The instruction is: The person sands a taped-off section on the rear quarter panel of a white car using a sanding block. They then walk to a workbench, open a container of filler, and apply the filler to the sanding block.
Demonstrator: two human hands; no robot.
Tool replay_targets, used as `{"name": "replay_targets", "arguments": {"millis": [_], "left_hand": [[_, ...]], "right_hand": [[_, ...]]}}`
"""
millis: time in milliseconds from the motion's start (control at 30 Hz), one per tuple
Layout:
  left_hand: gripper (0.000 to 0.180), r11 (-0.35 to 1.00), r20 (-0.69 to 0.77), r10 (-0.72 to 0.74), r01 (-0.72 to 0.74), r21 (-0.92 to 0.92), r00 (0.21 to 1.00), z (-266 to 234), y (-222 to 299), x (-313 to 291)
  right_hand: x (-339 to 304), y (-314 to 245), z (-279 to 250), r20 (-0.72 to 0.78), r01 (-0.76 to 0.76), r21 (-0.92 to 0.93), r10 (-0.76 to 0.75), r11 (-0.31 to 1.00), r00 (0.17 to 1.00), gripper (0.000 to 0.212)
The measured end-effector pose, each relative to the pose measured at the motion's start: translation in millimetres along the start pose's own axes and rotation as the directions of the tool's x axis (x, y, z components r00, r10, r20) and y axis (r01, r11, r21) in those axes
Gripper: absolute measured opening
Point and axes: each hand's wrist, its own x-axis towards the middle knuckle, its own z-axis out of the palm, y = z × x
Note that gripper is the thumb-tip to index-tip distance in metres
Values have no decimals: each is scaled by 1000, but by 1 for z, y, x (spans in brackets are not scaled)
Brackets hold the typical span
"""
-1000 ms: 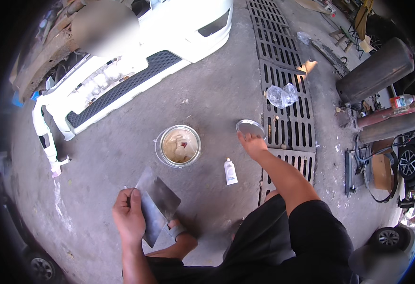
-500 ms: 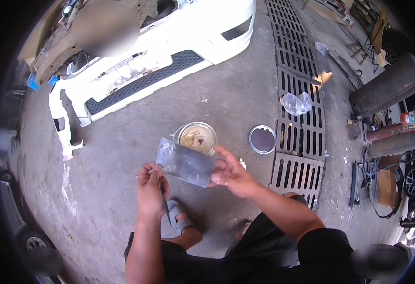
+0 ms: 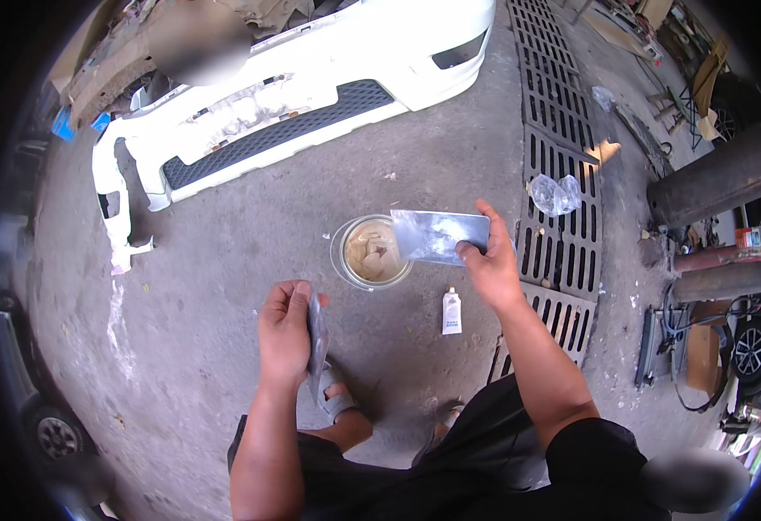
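My right hand (image 3: 491,265) is closed on a flat, grey rectangular spreader (image 3: 428,236), thumb on its face. The spreader has whitish smears, and its left end overlaps the rim of an open can of beige putty (image 3: 370,253) on the floor; I cannot tell if they touch. In my left hand (image 3: 285,328), a second thin grey plate (image 3: 317,334) is pinched and seen almost edge-on. A small white tube (image 3: 451,313) with a yellowish cap lies on the concrete between the hands.
A white car bumper (image 3: 285,139) rests on the floor ahead. To the right runs a slotted metal drain grate (image 3: 563,230) with a crumpled clear plastic bag (image 3: 556,195) on it. Dark cylinders (image 3: 714,178) and a wheel (image 3: 752,347) stand farther right.
The spreader has passed wholly into my right hand and moved right and forward, away from my left hand. The tube is now in plain view; the round dark lid is hidden.
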Motion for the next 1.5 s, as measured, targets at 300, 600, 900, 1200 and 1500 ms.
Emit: {"name": "replay_targets", "arguments": {"millis": [300, 600, 900, 1200, 1500], "left_hand": [[17, 1000, -3, -2, 3, 31, 1000, -12, 8, 3], [17, 994, 3, 54, -54, 94, 999, -22, 7, 5], [16, 969, 12, 137, -136, 205, 991, -27, -3, 6], [18, 950, 11, 144, -141, 277, 990, -26, -1, 3], [16, 933, 38, 161, -165, 320, 986, -22, -6, 6]], "right_hand": [[-10, 4, 32, 164, -245, 628, 182, 739, 970, 68], [12, 28, 40, 228, -232, 179, 189, 956, 955, 58], [46, 46, 95, 357, 35, -541, 192, 840, 914, 54], [57, 92, 136, 309, 17, -670, 258, 742, 915, 49], [63, 104, 149, 347, 2, -659, 301, 752, 888, 46]]}}
